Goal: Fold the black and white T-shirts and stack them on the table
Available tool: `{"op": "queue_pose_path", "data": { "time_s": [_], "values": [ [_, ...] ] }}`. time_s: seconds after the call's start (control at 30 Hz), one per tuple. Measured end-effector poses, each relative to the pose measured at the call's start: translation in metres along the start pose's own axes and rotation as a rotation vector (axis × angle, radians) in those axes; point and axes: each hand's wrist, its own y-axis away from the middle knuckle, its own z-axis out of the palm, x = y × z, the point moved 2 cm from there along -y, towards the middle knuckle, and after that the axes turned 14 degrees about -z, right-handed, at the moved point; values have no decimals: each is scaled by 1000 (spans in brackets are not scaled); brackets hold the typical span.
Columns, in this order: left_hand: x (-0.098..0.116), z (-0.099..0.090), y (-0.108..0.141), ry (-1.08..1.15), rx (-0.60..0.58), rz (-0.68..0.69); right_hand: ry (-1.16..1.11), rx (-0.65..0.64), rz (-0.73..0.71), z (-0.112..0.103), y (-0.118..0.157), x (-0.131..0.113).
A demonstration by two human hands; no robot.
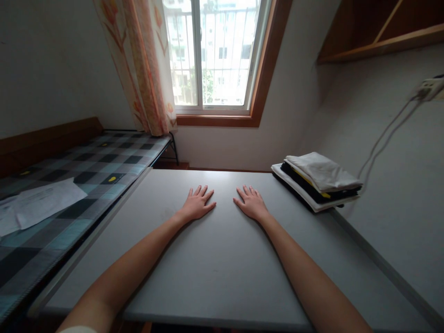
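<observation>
Palm down on the grey table point(222, 259), my left hand point(197, 203) has its fingers spread and holds nothing. My right hand point(251, 203) lies flat a short way to its right, fingers also apart, with nothing in it. The two hands do not touch. At the table's far right corner, beyond my right hand, sits a stack of folded cloths point(317, 180) in white and black, with a bit of yellow showing between the layers.
Left of the table is a bed with a checked cover point(86, 162) and white papers point(45, 203) on it. A curtain point(145, 69) hangs beside the window at the back. A cable runs down the right wall from a socket point(430, 89), below a wooden shelf point(381, 47).
</observation>
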Motion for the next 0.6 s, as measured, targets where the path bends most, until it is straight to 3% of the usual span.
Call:
{"op": "queue_pose_path", "data": {
  "time_s": [0.1, 0.2, 0.4, 0.5, 0.6],
  "values": [
    [0, 1, 0, 3, 6, 5, -3, 154, -23, -6, 4, 1],
    [-1, 1, 0, 7, 13, 16, 57, 345, 0, -24, 10, 13],
    [-1, 1, 0, -1, 11, 12, 314, 595, 107, -99, 20, 73],
    [0, 1, 0, 2, 19, 12, 362, 629, 244, -129, 26, 107],
    [0, 1, 0, 3, 20, 14, 289, 478, 439, -139, 30, 137]
  ]
}}
